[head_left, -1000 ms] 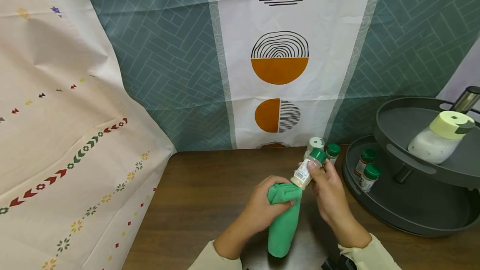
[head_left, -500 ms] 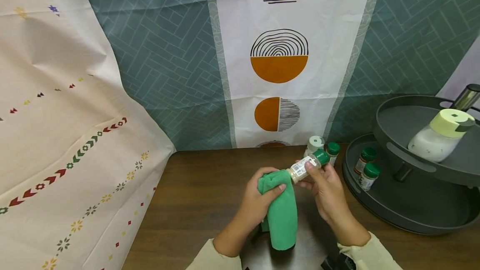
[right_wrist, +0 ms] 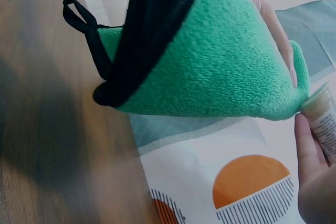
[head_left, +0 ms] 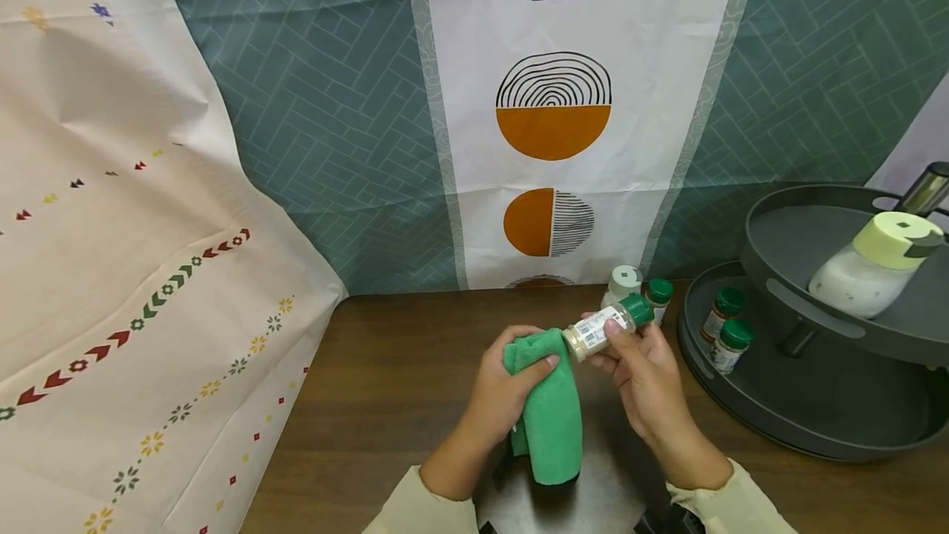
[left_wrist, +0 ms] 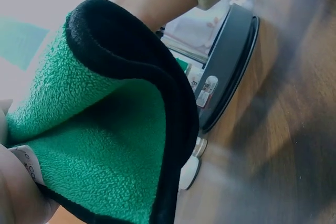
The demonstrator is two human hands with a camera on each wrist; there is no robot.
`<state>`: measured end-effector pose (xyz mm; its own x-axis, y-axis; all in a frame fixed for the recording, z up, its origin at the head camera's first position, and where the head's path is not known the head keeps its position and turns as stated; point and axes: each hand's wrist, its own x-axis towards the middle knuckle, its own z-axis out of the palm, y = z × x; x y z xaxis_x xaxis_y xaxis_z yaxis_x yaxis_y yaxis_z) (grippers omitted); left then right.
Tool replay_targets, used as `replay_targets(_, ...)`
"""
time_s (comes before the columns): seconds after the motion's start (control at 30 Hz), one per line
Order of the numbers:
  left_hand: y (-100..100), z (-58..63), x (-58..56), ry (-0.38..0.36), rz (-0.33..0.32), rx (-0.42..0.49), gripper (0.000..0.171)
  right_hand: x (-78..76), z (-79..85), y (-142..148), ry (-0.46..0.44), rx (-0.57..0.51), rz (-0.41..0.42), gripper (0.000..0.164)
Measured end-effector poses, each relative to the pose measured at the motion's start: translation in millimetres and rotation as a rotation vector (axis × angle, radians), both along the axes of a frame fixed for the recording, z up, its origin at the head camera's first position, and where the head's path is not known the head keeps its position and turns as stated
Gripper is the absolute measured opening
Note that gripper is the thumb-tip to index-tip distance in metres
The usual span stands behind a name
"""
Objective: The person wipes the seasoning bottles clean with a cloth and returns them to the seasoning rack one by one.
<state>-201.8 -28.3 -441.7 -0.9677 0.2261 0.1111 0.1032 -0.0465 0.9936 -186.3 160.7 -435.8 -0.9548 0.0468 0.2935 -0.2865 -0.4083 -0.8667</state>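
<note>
Currently, tilted clear jar (head_left: 602, 330): green cap (head_left: 638, 309), white printed label (head_left: 596, 325), pale contents (head_left: 574, 344); right fingers (head_left: 654, 343) pinch it, left fingers (head_left: 513, 336) grip black-edged green cloth (head_left: 554, 427) touching its base.

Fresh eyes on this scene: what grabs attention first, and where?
First, the bright green cloth, gripped in the left hand at the front middle of the wooden table. Just right of it, the right hand holds a tilted, green-capped jar, its base at the cloth's upper edge. Then the bold orange half-circles on the backdrop behind, and the dark two-tier tray at far right.
</note>
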Motion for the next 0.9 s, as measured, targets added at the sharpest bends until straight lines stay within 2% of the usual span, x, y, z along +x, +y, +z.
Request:
replay_targets(0.2,2.9,0.6,2.8,0.014,-0.033,-0.062,0.035,-1.3,0.8,0.0,0.033,-0.046,-0.013,0.034)
replay_targets(0.4,4.9,-0.7,4.9,0.049,-0.065,-0.084,0.032,-2.1,-1.2,-0.5,0.004,-0.028,-0.062,0.031)
replay_targets(0.6,3.6,0.3,5.6,0.043,-0.053,-0.02,0.033,-5.2,-5.2,-2.0,-0.043,0.013,-0.076,0.032)
replay_targets(0.9,0.7,-0.1,1.1,-0.009,-0.004,0.073,0.035,-2.0,-4.5,-5.1,-0.036,0.012,-0.039,0.031)
